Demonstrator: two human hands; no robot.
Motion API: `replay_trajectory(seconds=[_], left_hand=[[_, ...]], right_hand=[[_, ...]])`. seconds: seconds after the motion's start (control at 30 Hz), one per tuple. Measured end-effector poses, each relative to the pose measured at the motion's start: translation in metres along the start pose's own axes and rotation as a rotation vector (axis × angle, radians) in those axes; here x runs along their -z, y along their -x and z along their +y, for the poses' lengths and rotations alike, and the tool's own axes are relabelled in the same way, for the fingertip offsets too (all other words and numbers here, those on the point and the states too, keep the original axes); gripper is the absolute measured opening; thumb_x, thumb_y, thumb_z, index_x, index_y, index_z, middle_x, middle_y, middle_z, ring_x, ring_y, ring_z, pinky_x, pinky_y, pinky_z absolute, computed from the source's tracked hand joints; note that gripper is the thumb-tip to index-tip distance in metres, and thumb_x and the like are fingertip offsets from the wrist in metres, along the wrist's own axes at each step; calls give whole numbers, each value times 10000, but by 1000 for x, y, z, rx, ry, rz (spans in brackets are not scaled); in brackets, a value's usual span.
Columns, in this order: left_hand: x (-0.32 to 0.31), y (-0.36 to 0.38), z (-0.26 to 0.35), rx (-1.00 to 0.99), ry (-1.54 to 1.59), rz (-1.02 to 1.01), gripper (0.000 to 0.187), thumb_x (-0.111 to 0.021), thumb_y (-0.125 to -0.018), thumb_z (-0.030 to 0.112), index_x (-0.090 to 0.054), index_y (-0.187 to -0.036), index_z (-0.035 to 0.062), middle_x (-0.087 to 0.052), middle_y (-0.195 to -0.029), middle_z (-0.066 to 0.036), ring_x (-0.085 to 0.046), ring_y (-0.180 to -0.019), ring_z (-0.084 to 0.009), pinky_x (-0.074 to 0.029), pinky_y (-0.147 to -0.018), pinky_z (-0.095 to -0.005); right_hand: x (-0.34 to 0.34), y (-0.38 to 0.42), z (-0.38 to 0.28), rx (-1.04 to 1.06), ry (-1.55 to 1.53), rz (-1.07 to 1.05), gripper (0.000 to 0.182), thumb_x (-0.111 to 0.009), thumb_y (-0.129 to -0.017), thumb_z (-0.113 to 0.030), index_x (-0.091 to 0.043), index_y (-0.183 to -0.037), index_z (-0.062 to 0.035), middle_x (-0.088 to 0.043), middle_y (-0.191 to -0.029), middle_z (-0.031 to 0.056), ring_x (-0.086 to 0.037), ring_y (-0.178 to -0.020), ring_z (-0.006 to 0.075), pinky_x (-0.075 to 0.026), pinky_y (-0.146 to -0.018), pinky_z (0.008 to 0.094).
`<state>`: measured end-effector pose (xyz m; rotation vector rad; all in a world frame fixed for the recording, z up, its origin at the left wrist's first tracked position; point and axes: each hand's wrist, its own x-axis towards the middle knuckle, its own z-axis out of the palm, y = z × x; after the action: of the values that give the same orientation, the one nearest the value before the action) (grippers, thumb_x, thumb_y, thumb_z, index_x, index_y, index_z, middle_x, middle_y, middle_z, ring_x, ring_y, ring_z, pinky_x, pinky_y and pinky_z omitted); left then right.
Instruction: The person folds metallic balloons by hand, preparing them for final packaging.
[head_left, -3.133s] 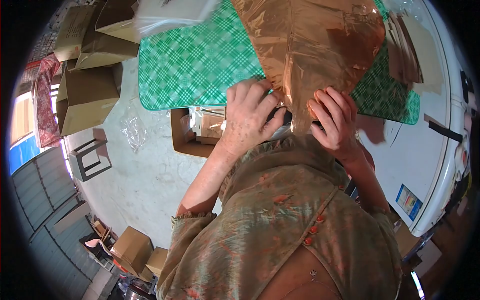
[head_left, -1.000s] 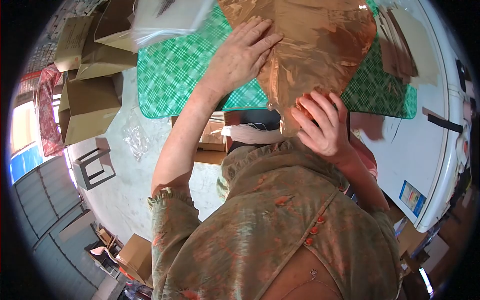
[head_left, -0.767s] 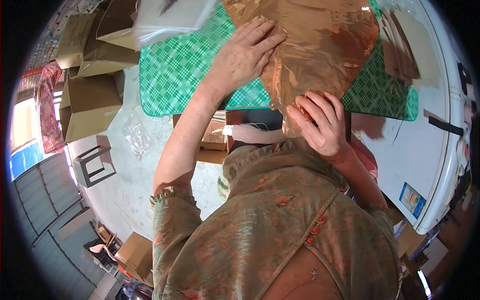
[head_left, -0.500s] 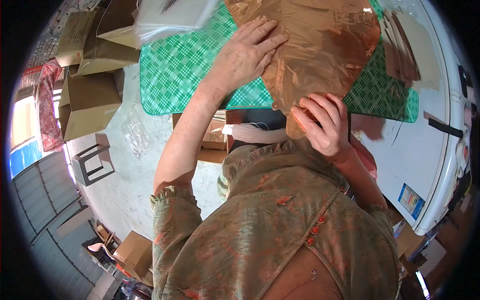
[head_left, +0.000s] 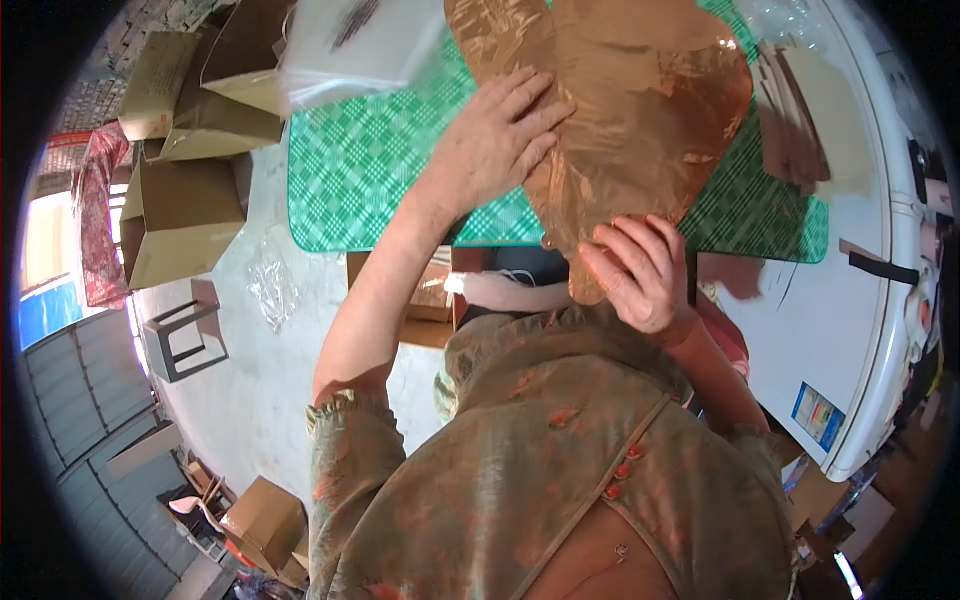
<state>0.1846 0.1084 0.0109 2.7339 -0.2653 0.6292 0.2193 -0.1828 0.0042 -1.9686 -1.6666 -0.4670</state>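
A flat copper-coloured foil balloon (head_left: 640, 110) lies on a green plaid mat (head_left: 370, 180), its narrow tail (head_left: 587, 285) hanging over the near edge. My left hand (head_left: 497, 140) rests palm down on the balloon's left side, with the fingers spread. At the lower end, beside the tail, my right hand (head_left: 645, 270) has its fingers curled around the foil edge. The thumb of the right hand is mostly hidden.
Clear plastic bags (head_left: 360, 50) lie at the mat's upper left. Flat brown and cream sheets (head_left: 800, 120) sit on the right. Open cardboard boxes (head_left: 185, 215) and a grey stool frame (head_left: 187, 335) stand on the left floor. Under the mat is a bundle of white string (head_left: 510, 292).
The whole view has shifted slightly, so the mat and boxes appear lower. Both hands stay at about the same places on the balloon; the right fingers have moved a little.
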Motion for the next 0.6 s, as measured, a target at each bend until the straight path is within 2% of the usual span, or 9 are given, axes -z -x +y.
replay_trajectory(seconds=[0.1,0.27,0.4,0.5,0.6], left_hand=[[2,-2,2,6,-6,-11,429,-654,-1017,225,-669,-1438,141,-590,-1505,-170,-528,-1403,-393,-418,-1209,-496],[3,-3,2,10,-7,-23,433,-671,-1006,235,-680,-1431,152,-589,-1504,-170,-537,-1396,-390,-428,-1201,-493],[5,-3,3,13,-15,-29,436,-673,-1006,239,-676,-1433,152,-588,-1502,-168,-534,-1408,-378,-429,-1198,-495],[5,-3,2,10,-19,-37,447,-676,-1004,242,-666,-1442,151,-580,-1508,-170,-532,-1411,-379,-429,-1197,-496],[6,-3,3,25,0,-54,450,-674,-1002,232,-660,-1445,154,-569,-1517,-174,-517,-1424,-378,-418,-1209,-498]], right_hand=[[3,-2,-1,-8,-14,-21,380,-739,-835,-140,-749,-1212,-96,-681,-1258,77,-641,-1199,283,-470,-1055,531],[15,-4,-1,-11,-41,-131,555,-695,-756,-128,-708,-1307,-70,-645,-1337,102,-592,-1276,303,-424,-1098,561],[33,-8,4,18,-120,-178,639,-676,-702,-138,-698,-1335,-56,-624,-1373,115,-575,-1294,312,-434,-1081,555],[46,-25,17,2,-181,-136,644,-675,-692,-148,-699,-1328,-44,-633,-1349,120,-568,-1294,322,-437,-1080,550],[41,-56,38,43,-38,-62,591,-708,-744,-176,-680,-1315,-25,-615,-1369,135,-565,-1297,342,-440,-1081,536]])
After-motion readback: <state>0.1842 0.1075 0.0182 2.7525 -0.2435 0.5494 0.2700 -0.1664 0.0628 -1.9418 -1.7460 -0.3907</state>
